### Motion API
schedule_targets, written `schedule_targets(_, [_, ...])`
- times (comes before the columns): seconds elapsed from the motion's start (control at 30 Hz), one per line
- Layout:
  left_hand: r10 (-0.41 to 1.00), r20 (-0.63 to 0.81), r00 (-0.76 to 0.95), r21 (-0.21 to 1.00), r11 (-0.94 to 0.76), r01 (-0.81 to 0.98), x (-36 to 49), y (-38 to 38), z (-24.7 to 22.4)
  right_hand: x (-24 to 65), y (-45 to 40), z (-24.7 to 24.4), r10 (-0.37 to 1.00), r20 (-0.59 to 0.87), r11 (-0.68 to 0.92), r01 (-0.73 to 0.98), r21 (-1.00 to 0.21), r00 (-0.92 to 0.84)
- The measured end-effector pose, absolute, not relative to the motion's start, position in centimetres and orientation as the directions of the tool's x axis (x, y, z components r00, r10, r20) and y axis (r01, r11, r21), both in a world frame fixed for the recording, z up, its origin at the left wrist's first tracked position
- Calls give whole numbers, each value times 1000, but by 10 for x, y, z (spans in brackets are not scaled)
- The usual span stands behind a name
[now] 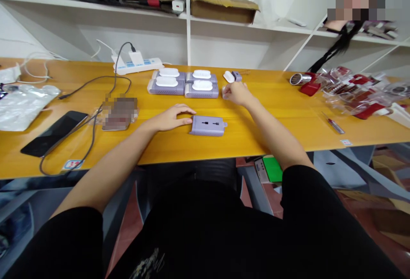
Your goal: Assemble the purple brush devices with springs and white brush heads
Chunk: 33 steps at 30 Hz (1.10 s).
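My left hand (174, 117) rests on the table with fingers apart, its fingertips and thumb at the left end of a flat purple case (201, 130) that has two small black markings on top. Farther forward and to the right is my right hand (237, 93), fingers curled together in a pinch; a small pale bit shows at the fingertips, too small to name. Just beyond it lie a white oval piece (228, 77) and a small purple part (236, 75). To its left, several purple cases (201, 93) stand in two rows, each topped with a white oval brush-like piece (202, 85).
A power strip (150, 65) with cables sits behind. On the left are a black phone (54, 133), a blurred-out object (119, 114) and a plastic bag (25, 106). Red-and-clear grater parts (346, 87) and a small screwdriver-like tool (335, 125) lie right. Another person is partly visible upper right.
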State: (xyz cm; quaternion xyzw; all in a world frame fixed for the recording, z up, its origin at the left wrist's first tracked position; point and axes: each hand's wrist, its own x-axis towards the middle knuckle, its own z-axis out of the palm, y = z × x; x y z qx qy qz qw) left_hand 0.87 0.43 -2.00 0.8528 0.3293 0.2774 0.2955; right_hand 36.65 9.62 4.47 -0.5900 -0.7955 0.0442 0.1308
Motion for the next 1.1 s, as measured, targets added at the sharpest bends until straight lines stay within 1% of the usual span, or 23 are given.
schedule_targets(0.07, [750,283,598,714,-581,391,9,5,-21,370,73,44,938,163,344,869,-356,-305])
schedule_targets(0.13, [780,289,555,757,-541,367,11,5,-23,369,56,41,934,217,357,787,-504,-284])
schedule_targets(0.2, [811,316,493,802,-506,319,16,5,-25,362,46,37,939,252,344,666,-662,-234])
schedule_targets(0.27, [843,349,409,840,-474,262,24,4,-28,347,40,31,950,230,307,508,-805,-209])
schedule_targets(0.33, [870,357,339,871,-442,217,33,4,-31,325,36,24,956,185,258,351,-900,-228])
schedule_targets(0.4, [884,343,316,893,-412,184,41,5,-33,299,33,19,946,140,210,224,-952,-293])
schedule_targets(0.5, [904,326,275,914,-376,152,42,8,-35,265,32,15,897,56,102,82,-991,-438])
schedule_targets(0.57, [923,316,221,928,-350,132,37,12,-35,251,33,14,854,14,39,36,-999,-520])
schedule_targets(0.63, [931,305,202,936,-332,115,30,15,-33,248,36,14,812,-6,10,25,-1000,-584])
schedule_targets(0.7, [929,282,238,941,-317,121,23,15,-31,252,40,13,767,-19,8,40,-999,-642])
schedule_targets(0.8, [918,249,308,925,-320,206,19,11,-27,266,47,15,704,-41,38,96,-995,-709])
schedule_targets(0.87, [901,275,335,880,-376,289,18,6,-22,274,53,16,703,-43,72,131,-989,-709])
schedule_targets(0.93, [876,328,354,808,-455,375,17,1,-16,280,59,16,750,-33,115,179,-977,-661])
schedule_targets(1.03, [804,420,420,661,-589,466,14,-5,-5,285,64,10,832,17,229,317,-920,-554])
schedule_targets(1.1, [743,470,476,562,-668,487,12,-7,1,288,66,4,855,75,315,399,-861,-513])
